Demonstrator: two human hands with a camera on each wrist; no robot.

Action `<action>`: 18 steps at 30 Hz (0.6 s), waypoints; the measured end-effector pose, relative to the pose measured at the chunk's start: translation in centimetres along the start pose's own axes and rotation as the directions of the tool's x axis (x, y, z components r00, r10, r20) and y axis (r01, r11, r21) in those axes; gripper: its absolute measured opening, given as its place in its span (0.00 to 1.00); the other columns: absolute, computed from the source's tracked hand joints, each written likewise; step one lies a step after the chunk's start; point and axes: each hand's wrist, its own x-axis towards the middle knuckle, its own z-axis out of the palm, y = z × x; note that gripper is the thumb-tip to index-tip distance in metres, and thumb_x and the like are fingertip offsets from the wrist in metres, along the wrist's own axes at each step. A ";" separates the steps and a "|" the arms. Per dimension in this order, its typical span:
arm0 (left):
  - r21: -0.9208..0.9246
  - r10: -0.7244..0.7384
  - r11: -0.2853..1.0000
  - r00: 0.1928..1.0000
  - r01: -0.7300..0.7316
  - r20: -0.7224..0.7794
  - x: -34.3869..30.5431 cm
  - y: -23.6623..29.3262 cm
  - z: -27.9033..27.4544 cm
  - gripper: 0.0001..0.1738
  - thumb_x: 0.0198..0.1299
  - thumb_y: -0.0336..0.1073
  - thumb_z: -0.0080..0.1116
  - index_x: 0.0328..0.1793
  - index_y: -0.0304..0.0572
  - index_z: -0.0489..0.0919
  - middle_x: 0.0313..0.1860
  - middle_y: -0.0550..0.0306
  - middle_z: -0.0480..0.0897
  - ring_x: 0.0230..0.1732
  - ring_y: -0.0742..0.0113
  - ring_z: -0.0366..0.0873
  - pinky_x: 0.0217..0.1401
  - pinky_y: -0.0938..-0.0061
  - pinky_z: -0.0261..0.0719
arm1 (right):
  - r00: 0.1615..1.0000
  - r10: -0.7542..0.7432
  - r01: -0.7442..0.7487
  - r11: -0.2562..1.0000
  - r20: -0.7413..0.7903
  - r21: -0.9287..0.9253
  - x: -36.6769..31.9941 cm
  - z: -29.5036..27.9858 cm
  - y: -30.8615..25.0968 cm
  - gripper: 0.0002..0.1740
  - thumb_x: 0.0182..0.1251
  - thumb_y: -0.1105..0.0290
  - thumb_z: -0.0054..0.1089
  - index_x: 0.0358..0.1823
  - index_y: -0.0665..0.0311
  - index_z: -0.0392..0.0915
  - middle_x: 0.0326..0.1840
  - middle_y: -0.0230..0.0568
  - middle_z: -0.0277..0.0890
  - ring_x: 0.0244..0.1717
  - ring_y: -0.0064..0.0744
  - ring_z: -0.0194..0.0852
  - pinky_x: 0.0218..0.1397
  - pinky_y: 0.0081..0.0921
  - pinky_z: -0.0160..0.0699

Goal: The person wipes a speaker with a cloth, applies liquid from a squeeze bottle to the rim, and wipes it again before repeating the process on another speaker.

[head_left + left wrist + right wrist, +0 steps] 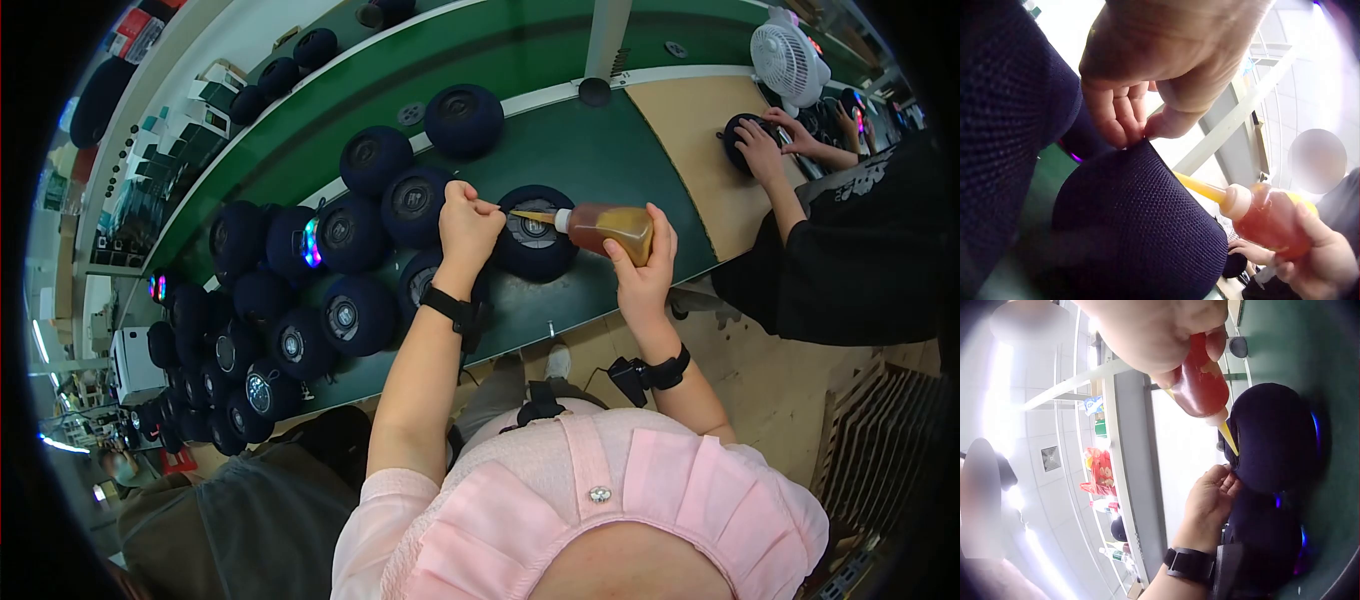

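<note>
My right hand (650, 262) grips a squeeze bottle (612, 228) of amber-brown liquid, tilted so its long yellow nozzle (535, 215) points at the top of a round, dark navy fabric-covered speaker (538, 265). The nozzle tip lies at the inner edge of the fabric, beside the grey ribbed centre. Opposite, my left hand (472, 230) is at the same speaker's near-left rim. In the left wrist view its thumb and fingers pinch the edge of the fabric cover (1141, 206). From the right wrist side, the nozzle and left fingertips both meet the speaker's edge (1272, 437).
Many similar speakers (358, 315) crowd the green table (620, 150) to the left, some with coloured lights glowing. A cardboard sheet (690, 150) covers the table's right part, where another person's hands (760, 150) handle a speaker. A white fan (790, 65) stands behind.
</note>
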 end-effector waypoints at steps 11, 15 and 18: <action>-0.035 -0.002 0.999 1.000 0.002 -0.004 0.1 -0.5 0.2 0.20 0.42 0.25 0.60 0.39 0.38 0.62 0.24 0.51 0.83 0.27 0.63 0.82 0.35 0.75 0.76 | 0.994 -0.093 0.091 0.995 -0.060 -0.029 -1.4 0.4 0.4 0.36 0.54 0.69 0.69 0.63 0.61 0.62 0.58 0.47 0.60 0.57 0.44 0.64 0.60 0.33 0.65; -0.015 0.009 1.000 1.000 -0.009 0.002 0.1 -0.3 0.1 0.20 0.43 0.22 0.58 0.40 0.37 0.62 0.27 0.50 0.83 0.25 0.73 0.78 0.31 0.80 0.75 | 0.990 -0.106 0.107 0.994 -0.094 0.010 -2.6 0.7 1.1 0.36 0.53 0.70 0.69 0.63 0.62 0.62 0.59 0.49 0.58 0.59 0.45 0.61 0.62 0.34 0.62; 0.001 0.017 1.000 1.000 -0.017 -0.002 0.1 -0.4 0.2 0.20 0.43 0.22 0.58 0.40 0.37 0.62 0.27 0.50 0.83 0.25 0.73 0.78 0.32 0.80 0.75 | 0.989 -0.103 0.109 0.993 -0.103 0.047 -2.8 0.9 1.0 0.36 0.53 0.71 0.70 0.63 0.62 0.62 0.59 0.48 0.58 0.59 0.45 0.60 0.63 0.34 0.60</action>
